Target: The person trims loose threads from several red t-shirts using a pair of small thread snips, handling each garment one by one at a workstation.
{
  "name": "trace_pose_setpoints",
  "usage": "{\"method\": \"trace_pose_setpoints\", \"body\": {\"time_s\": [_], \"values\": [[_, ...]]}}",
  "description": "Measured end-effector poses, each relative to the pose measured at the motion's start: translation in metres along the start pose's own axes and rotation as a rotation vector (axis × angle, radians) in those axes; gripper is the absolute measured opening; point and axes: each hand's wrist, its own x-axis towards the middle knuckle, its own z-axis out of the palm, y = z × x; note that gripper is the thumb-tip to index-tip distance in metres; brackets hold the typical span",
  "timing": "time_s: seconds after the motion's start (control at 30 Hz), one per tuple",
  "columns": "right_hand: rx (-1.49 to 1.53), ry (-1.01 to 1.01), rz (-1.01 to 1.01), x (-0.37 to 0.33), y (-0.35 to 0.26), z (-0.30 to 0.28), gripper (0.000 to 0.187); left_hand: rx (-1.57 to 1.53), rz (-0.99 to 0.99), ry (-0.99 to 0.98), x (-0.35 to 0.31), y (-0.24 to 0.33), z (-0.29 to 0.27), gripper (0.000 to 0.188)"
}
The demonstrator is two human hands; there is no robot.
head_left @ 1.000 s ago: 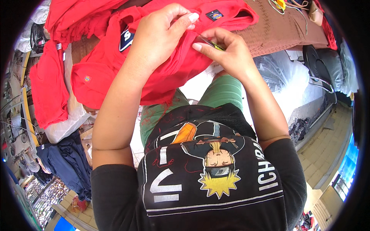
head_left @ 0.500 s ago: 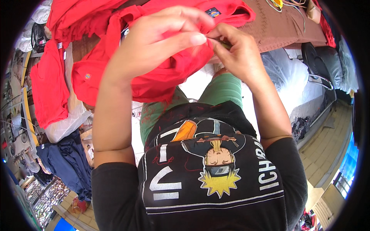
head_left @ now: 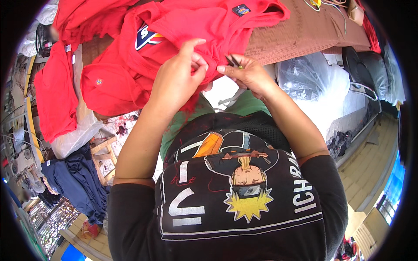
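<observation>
A red shirt (head_left: 213,26) is spread over the table's edge and hangs toward my lap, with a dark neck label and a printed chest logo. Over its near part is my left hand (head_left: 180,78), index finger stretched out and the other fingers curled in near the thumb. Whether cloth or thread is pinched there is hidden. My right hand (head_left: 252,77) is closed around small dark thread snips (head_left: 234,61), beside the shirt's right side. A short gap separates the two hands.
More red garments (head_left: 87,21) are heaped at the far left, and another red piece (head_left: 54,91) hangs below. The brown covered table (head_left: 305,35) extends right. Clear plastic bags (head_left: 309,78) stand at the right; dark blue clothing (head_left: 78,182) lies lower left.
My hands have drawn apart and come nearer to me. My left hand has lowered off the shirt's middle, uncovering the logo, and the snips in my right hand now show.
</observation>
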Motion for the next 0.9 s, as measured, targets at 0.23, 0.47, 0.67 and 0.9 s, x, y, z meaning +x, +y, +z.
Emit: {"method": "trace_pose_setpoints", "body": {"time_s": [0.23, 0.47, 0.67, 0.9], "values": [[-0.016, 0.085, -0.267, 0.002, -0.045, 0.001, 0.014, -0.236, 0.193, 0.452, 0.015, 0.005, -0.041, 0.023], [0.033, 0.001, -0.369, -0.001, -0.061, 0.009, 0.009, 0.011, 0.422, 0.182, 0.03, 0.024, -0.041, 0.034], [0.029, 0.036, -0.332, -0.001, -0.071, 0.009, 0.01, -0.183, 0.289, 0.104, 0.038, 0.027, -0.045, 0.022], [-0.201, 0.068, -0.342, -0.002, -0.079, 0.019, 0.018, -0.036, 0.192, 0.187, 0.038, 0.031, -0.049, 0.012]]}}
